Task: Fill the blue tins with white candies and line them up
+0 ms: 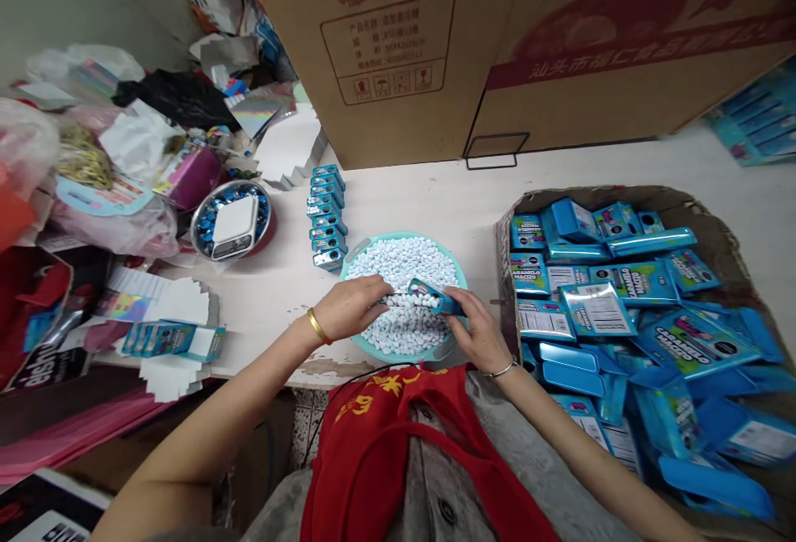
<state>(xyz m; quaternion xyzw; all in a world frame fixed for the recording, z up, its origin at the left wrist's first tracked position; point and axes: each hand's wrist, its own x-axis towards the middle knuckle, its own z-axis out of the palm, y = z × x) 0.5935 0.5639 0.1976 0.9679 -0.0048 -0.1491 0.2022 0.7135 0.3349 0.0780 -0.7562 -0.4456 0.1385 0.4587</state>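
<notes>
My right hand [476, 331] grips a small blue tin [435, 297] with a colourful label, holding it tilted over a round teal basin [404, 237] heaped with small white mints [404, 335]. My left hand [348, 307] lies just left of the tin, above the basin, with its fingers together and its tips close to a short row of mints. I cannot tell whether those fingers hold anything. A gold bangle circles my left wrist and a thin bracelet circles my right.
A low cardboard tray [519, 227] of loose blue packets and tins fills the right. A row of blue tins [327, 215] stands behind the basin. Left of them is a steel bowl [205, 223] under a white scale [235, 227]. Large cartons [385, 53] stand behind; bags lie heaped at left.
</notes>
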